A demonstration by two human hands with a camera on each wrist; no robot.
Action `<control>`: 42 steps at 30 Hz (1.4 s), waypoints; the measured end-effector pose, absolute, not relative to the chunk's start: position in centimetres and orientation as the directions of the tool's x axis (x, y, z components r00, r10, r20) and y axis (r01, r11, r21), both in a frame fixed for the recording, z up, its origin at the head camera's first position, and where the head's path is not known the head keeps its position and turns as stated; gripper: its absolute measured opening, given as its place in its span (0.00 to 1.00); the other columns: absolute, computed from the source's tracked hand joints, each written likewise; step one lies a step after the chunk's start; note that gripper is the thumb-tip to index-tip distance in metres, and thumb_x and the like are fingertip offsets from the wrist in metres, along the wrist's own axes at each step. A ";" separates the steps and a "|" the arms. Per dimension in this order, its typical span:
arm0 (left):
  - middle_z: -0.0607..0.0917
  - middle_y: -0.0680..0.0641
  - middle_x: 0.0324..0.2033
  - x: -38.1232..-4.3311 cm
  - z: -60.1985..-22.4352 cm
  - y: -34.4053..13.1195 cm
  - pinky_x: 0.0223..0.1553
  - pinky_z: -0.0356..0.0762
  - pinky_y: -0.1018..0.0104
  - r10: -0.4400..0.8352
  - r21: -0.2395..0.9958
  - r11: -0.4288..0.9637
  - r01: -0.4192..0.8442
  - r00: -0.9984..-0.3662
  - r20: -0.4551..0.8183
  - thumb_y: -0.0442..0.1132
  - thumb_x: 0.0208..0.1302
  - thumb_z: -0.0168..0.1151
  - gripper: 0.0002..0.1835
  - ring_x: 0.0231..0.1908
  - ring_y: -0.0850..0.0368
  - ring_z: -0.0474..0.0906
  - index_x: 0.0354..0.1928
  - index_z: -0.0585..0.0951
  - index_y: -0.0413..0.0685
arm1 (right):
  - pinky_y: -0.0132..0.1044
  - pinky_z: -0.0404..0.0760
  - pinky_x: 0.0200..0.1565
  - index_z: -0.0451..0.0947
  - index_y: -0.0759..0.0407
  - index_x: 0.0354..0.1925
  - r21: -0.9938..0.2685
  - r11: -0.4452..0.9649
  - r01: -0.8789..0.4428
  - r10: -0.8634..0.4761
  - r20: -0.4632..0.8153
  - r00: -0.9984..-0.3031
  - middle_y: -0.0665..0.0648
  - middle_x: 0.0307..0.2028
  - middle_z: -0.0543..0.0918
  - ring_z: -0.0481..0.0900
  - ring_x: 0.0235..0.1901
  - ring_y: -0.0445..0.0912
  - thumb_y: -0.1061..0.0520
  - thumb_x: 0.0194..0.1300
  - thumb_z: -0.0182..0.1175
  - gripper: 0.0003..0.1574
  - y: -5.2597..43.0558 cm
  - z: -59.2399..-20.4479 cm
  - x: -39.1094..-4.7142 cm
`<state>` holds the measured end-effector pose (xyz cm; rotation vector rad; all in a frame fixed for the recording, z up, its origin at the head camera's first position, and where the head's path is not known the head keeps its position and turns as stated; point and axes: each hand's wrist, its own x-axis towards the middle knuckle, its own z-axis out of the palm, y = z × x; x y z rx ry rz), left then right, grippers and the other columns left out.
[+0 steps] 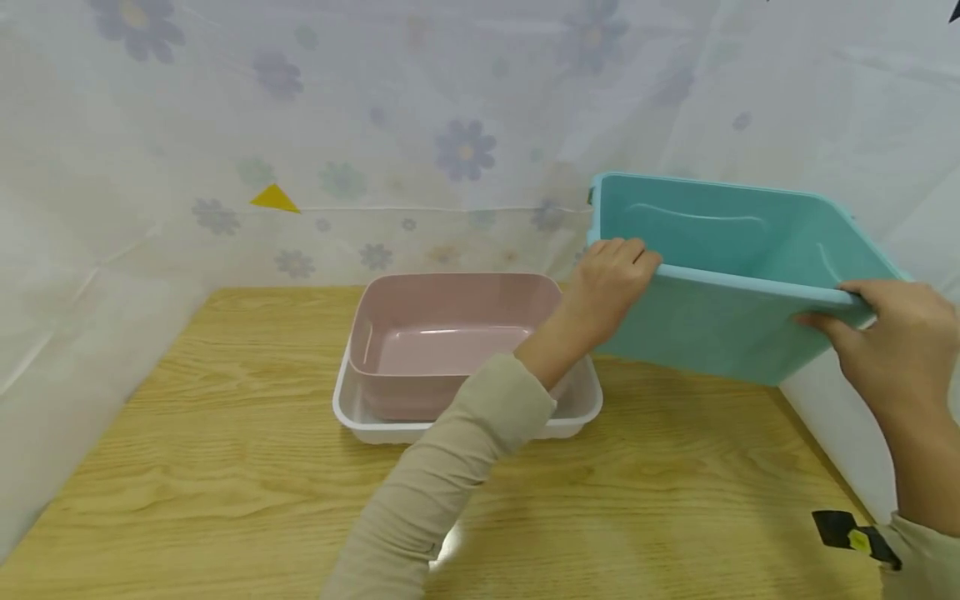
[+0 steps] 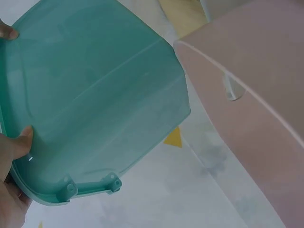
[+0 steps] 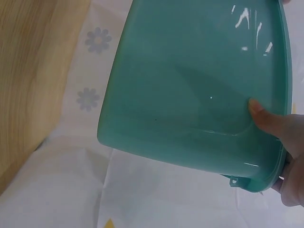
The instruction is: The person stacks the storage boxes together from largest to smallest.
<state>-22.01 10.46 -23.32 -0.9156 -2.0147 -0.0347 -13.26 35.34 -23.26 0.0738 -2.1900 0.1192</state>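
A teal plastic storage bin [image 1: 720, 325] is held up off the table at the right, tilted, its opening facing up in the head view. My left hand [image 1: 611, 279] grips its near rim toward the left corner. At the right end of that same rim my right hand [image 1: 896, 333] pinches the edge, thumb on the outer wall. The thumb of the right hand [image 3: 280, 128] also shows against the bin [image 3: 190, 90] in the right wrist view. Left of the bin, a pink bin [image 1: 450, 304] stands inside a white tray [image 1: 348, 412], partly covered by my left forearm.
The wooden table [image 1: 225, 467] carries the white tray near its back edge. Floral white sheeting [image 1: 420, 108] hangs behind and at both sides. A yellow triangle [image 1: 276, 198] is on the back sheet. Black tape [image 1: 834, 528] is by the right sleeve.
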 end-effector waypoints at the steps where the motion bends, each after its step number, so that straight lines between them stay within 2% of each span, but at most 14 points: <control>1: 0.81 0.57 0.31 -22.0 -23.2 10.4 0.35 0.70 0.76 0.586 -0.309 0.729 0.611 -0.324 0.742 0.29 0.65 0.48 0.15 0.31 0.64 0.76 0.41 0.82 0.55 | 0.65 0.70 0.42 0.76 0.77 0.38 -0.060 0.993 -0.103 -0.010 0.815 -0.580 0.79 0.34 0.77 0.73 0.35 0.72 0.22 0.48 0.34 0.60 35.2 -23.2 -13.3; 7: 0.80 0.56 0.29 -22.1 -22.6 9.8 0.30 0.66 0.76 0.571 -0.311 0.734 0.604 -0.301 0.764 0.28 0.64 0.45 0.17 0.26 0.64 0.73 0.38 0.82 0.55 | 0.66 0.68 0.45 0.76 0.77 0.39 -0.090 0.990 -0.105 0.011 0.809 -0.587 0.79 0.34 0.77 0.71 0.36 0.71 0.22 0.45 0.35 0.60 34.7 -22.6 -13.6; 16: 0.82 0.55 0.36 -21.8 -21.8 8.3 0.41 0.73 0.74 0.585 -0.281 0.731 0.622 -0.359 0.727 0.30 0.66 0.50 0.13 0.35 0.62 0.78 0.44 0.81 0.53 | 0.64 0.68 0.46 0.77 0.77 0.37 -0.112 0.983 -0.147 0.008 0.820 -0.572 0.78 0.34 0.78 0.71 0.36 0.69 0.21 0.43 0.37 0.61 33.7 -22.2 -14.2; 29: 0.82 0.51 0.36 -22.3 -21.6 5.6 0.40 0.74 0.71 0.596 -0.265 0.716 0.645 -0.369 0.713 0.29 0.66 0.50 0.13 0.36 0.59 0.79 0.44 0.81 0.49 | 0.60 0.67 0.43 0.78 0.76 0.37 -0.121 0.968 -0.221 -0.022 0.835 -0.550 0.77 0.34 0.79 0.72 0.35 0.68 0.22 0.44 0.39 0.58 31.5 -22.0 -15.4; 34: 0.82 0.50 0.35 -22.4 -21.3 4.4 0.38 0.75 0.70 0.598 -0.241 0.695 0.677 -0.359 0.716 0.27 0.65 0.51 0.13 0.36 0.57 0.79 0.43 0.82 0.47 | 0.59 0.67 0.43 0.78 0.75 0.36 -0.131 0.960 -0.247 -0.027 0.836 -0.547 0.76 0.33 0.80 0.72 0.34 0.67 0.24 0.42 0.42 0.55 30.5 -21.9 -15.7; 39: 0.82 0.48 0.35 -22.4 -20.9 3.1 0.38 0.75 0.68 0.602 -0.187 0.676 0.713 -0.388 0.698 0.33 0.62 0.59 0.09 0.37 0.55 0.79 0.43 0.81 0.46 | 0.58 0.66 0.42 0.79 0.74 0.35 -0.148 0.946 -0.290 -0.034 0.840 -0.541 0.75 0.32 0.80 0.72 0.34 0.66 0.26 0.42 0.45 0.52 29.4 -21.7 -16.0; 42: 0.82 0.47 0.35 -22.3 -20.8 2.3 0.40 0.76 0.67 0.601 -0.153 0.670 0.726 -0.410 0.686 0.36 0.59 0.62 0.11 0.38 0.54 0.79 0.44 0.81 0.44 | 0.58 0.67 0.43 0.79 0.74 0.36 -0.155 0.941 -0.302 -0.037 0.836 -0.547 0.74 0.33 0.81 0.73 0.34 0.65 0.35 0.44 0.55 0.42 28.8 -21.7 -16.2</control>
